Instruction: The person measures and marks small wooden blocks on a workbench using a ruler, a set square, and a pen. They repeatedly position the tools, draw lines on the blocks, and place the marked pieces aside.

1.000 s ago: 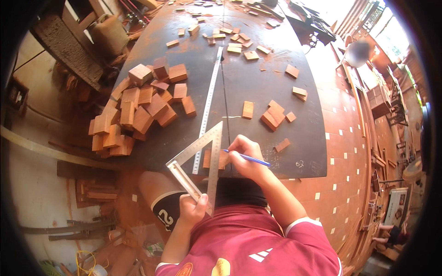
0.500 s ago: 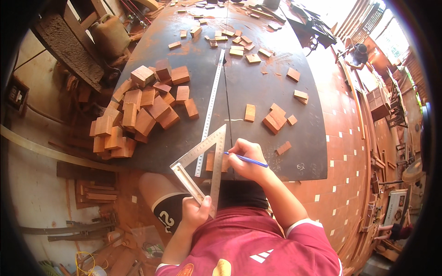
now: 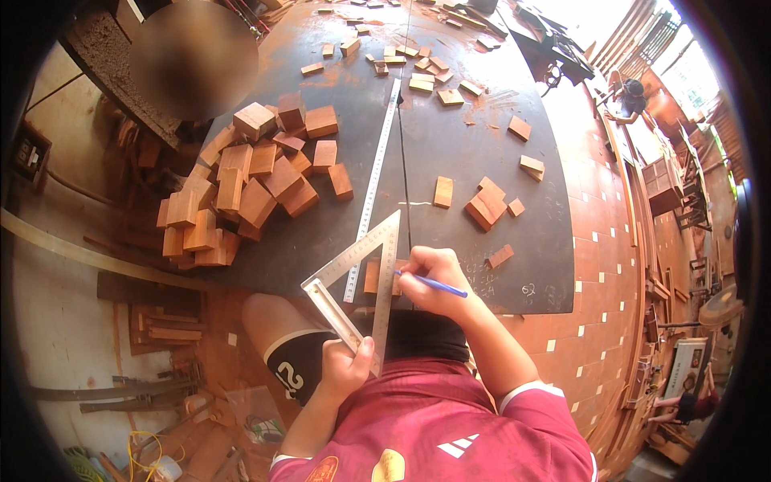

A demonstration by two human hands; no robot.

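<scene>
My left hand (image 3: 347, 365) is closed round the thick base of a metal triangle square (image 3: 389, 261), close to my body. The square lies slanted over the table's near edge, its tip pointing away from me. Under it sits a small reddish-brown wood block (image 3: 371, 276), partly hidden by the square and my fingers. My right hand (image 3: 438, 279) grips a blue pen (image 3: 442, 286), its tip at the right edge of the square, over the block. A long steel ruler (image 3: 374, 185) lies flat on the table, just left of the square's tip.
A heap of wood blocks (image 3: 257, 181) covers the dark table's (image 3: 450, 273) left side. Loose blocks (image 3: 487, 207) lie to the right, and several small offcuts (image 3: 422, 83) lie farther back. A person (image 3: 629, 98) is at the far right. Tiled floor (image 3: 590, 249) borders the table.
The pen tip has slid slightly toward me along the square's edge, my right hand moving with it. My left hand keeps its hold on the square. The whole view has shifted a little.
</scene>
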